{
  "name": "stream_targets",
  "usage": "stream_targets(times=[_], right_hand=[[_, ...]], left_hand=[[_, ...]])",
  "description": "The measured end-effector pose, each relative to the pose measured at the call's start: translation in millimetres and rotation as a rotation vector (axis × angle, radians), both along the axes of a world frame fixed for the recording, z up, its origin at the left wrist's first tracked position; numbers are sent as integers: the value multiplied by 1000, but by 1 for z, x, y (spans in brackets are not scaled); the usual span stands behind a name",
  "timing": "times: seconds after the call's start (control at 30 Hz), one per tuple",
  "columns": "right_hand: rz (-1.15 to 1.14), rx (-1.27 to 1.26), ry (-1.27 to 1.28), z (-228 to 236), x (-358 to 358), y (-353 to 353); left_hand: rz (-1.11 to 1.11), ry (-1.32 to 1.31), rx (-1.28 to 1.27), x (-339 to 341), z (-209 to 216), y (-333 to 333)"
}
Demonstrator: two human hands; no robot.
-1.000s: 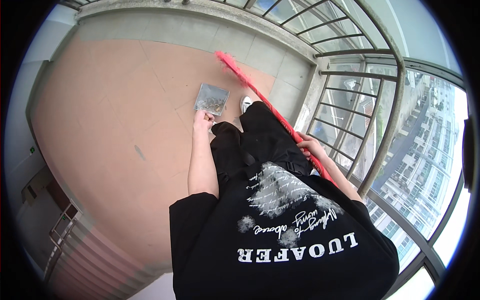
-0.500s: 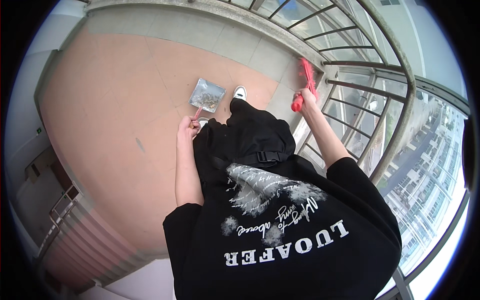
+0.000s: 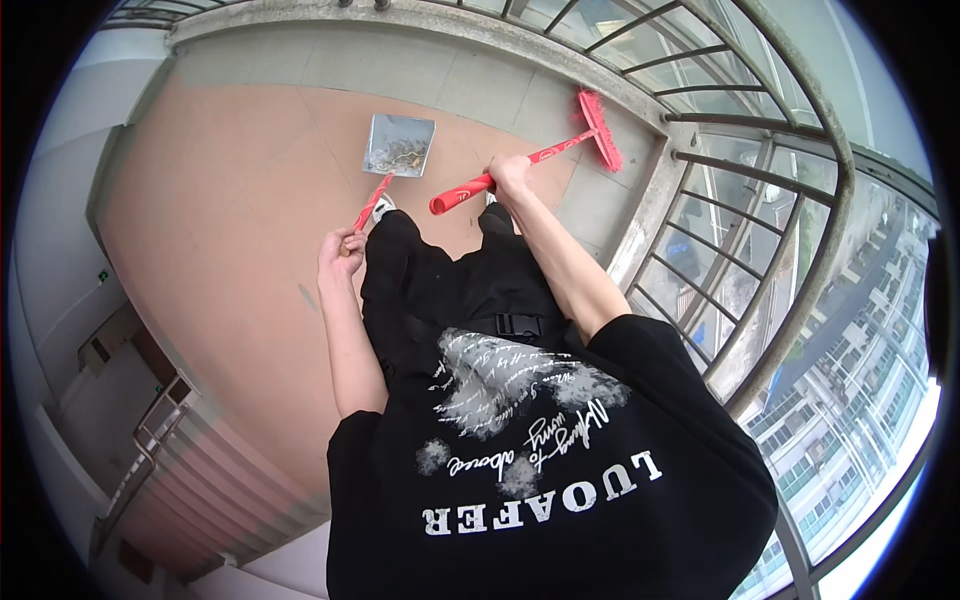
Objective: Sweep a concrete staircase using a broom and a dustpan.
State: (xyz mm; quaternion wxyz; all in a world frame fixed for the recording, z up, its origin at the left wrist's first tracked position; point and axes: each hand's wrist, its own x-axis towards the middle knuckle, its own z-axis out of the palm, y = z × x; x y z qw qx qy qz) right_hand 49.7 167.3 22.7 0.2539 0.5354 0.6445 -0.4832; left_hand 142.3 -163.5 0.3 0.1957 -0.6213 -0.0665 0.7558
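My left hand (image 3: 342, 250) is closed round the red handle of a metal dustpan (image 3: 400, 135). The grey pan lies on the floor ahead of my feet, with some debris and pale stringy bits in it. My right hand (image 3: 511, 175) grips the red handle of a broom (image 3: 568, 146). The handle slants up to the right, its butt end pointing left toward my legs. The broom's red bristle head (image 3: 601, 130) is on the grey floor strip near the low ledge at the right.
A low concrete ledge (image 3: 450, 22) with a metal railing (image 3: 745, 190) curves along the far and right sides; buildings show beyond it. Steps (image 3: 220, 500) with a handrail (image 3: 160, 440) go down at the lower left. My shoes (image 3: 381, 207) stand just behind the dustpan.
My right hand has moved left and inward, and the broom has swung from near upright by the railing to a slant. My left hand and the dustpan have shifted slightly left and farther away.
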Motion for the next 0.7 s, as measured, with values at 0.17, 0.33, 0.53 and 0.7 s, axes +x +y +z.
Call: stream_targets(times=[0.17, 0.33, 0.53, 0.7], right_hand=[[220, 91, -60, 2, 6, -68], [374, 167, -46, 17, -13, -149], [562, 75, -112, 41, -20, -194], [482, 30, -112, 43, -32, -183]], left_hand=[[-196, 109, -164, -35, -11, -23], [-313, 121, -156, -81, -43, -67], [-378, 140, -169, -77, -69, -87], [-409, 145, -266, -72, -72, -71]])
